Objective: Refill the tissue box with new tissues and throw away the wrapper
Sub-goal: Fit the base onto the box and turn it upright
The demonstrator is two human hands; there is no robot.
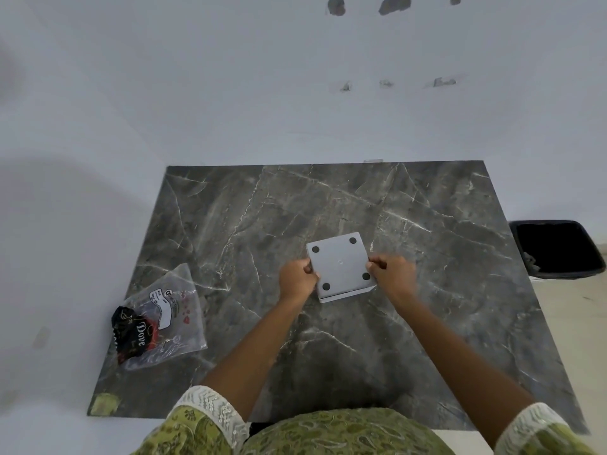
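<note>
1. Nearest the camera, two bare forearms reached out of green patterned sleeves (210, 418) toward the tissue box (340, 266), which sat upside down near the middle of the dark marbled surface (427, 323), its four black feet facing up.
2. The left hand (297, 279) was clamped on the box's left edge and the right hand (391, 274) on its right edge, fingers curled tight around the sides, neither hand slack.
3. By my read, this was the opening step: working the base panel off so the new tissues could go in. The next move called for a firm pull or slide at the seam on the box's near edge.
4. Left of the box and well apart lay the clear wrapper (164, 318), crumpled, dark printed material inside.
5. Right of the box, beyond the surface's edge, a black bin (558, 249) stood open for the wrapper.
</note>
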